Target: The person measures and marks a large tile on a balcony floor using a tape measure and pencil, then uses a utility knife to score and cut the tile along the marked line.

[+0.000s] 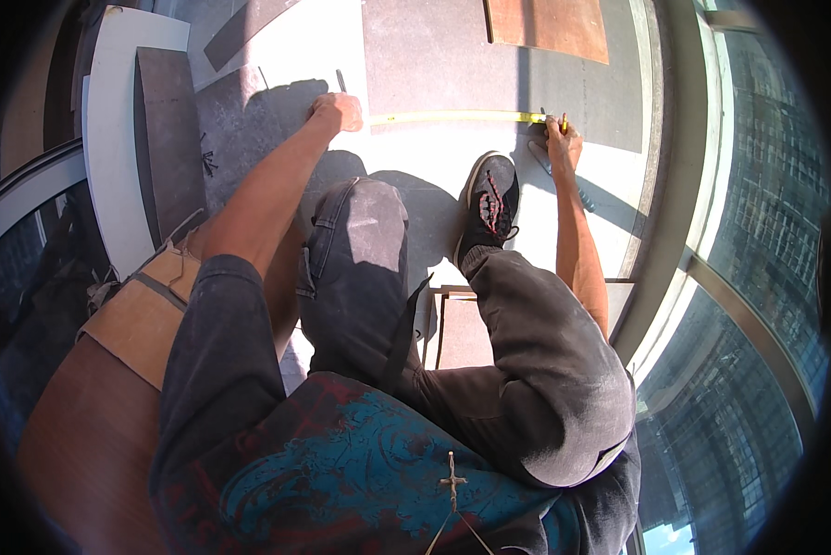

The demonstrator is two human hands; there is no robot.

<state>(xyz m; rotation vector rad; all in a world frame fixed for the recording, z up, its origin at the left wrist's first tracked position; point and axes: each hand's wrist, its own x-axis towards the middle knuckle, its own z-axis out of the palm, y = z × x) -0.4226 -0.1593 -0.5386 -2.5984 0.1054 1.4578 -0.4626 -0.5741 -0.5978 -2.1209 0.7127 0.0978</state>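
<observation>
A yellow tape measure [452, 117] lies stretched across the grey and white floor between my two hands. My left hand [337, 112] presses down on its left end, fingers closed. My right hand [562, 141] holds a pencil [564, 123] at the tape's right end. I kneel with one knee [365, 222] down and a black shoe [489, 203] flat on the floor just below the tape.
A brown board [550, 26] lies at the top. Grey panels [166, 139] and a white board [119, 120] lean at the left. A small dark stick [341, 80] lies above my left hand. Glass walls [758, 231] curve along the right. A wooden sheet [82, 435] sits at lower left.
</observation>
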